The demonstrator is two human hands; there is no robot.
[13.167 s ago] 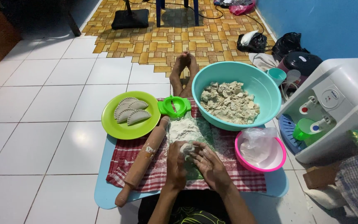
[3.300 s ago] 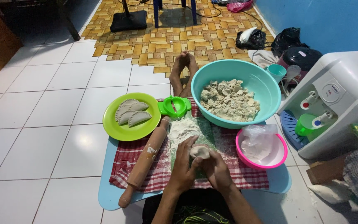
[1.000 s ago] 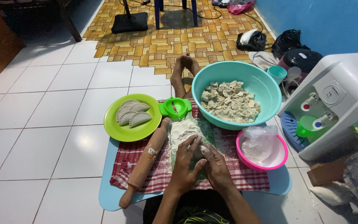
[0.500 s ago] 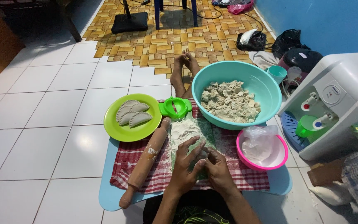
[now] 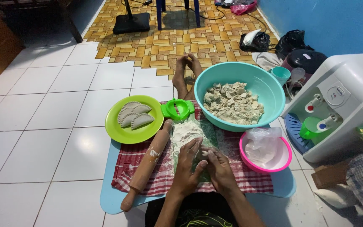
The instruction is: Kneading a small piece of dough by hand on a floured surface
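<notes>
At lower centre, the left hand (image 5: 188,162) and right hand (image 5: 218,167) cup closed around a small pale dough lump (image 5: 201,154) over the floured red checked cloth (image 5: 248,178); rolling seems best with light, even pressure.

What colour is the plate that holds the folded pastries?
Bright green plate, seen best in the head view.

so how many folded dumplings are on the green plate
3, all on the left half of the green plate: one at the back, one in the middle, one nearest the rolling pin. They overlap, so another may hide underneath.
</notes>
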